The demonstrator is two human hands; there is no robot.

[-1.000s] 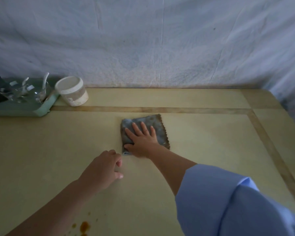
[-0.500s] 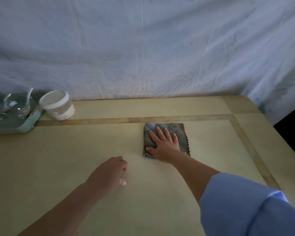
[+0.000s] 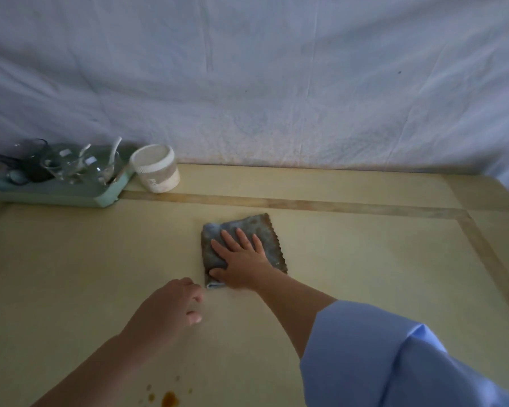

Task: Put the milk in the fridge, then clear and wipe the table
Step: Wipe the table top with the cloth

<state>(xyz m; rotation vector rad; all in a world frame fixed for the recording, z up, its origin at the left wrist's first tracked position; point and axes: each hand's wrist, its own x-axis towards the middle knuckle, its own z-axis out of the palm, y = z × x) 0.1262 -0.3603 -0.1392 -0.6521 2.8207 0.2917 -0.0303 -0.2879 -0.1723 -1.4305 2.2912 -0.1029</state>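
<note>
A folded grey cloth [image 3: 265,230] lies flat on the pale yellow table [image 3: 365,259], near its middle. My right hand [image 3: 241,259] presses on the cloth with fingers spread and straight, thumb along its near left edge. My left hand [image 3: 171,309] rests on the table just left of and nearer than the cloth, fingers loosely curled, holding nothing. Brown spill drops [image 3: 168,399] mark the table near the front edge. No milk is in view.
A mint green tray [image 3: 56,193] with glass cups and white spoons stands at the back left. A white lidded cup [image 3: 156,167] stands right beside it. A white sheet [image 3: 276,83] hangs behind the table. The table's right edge runs at the far right.
My right hand slid the cloth right and away half a second ago, and now has brought it back left and nearer. The left hand stayed close to its spot.
</note>
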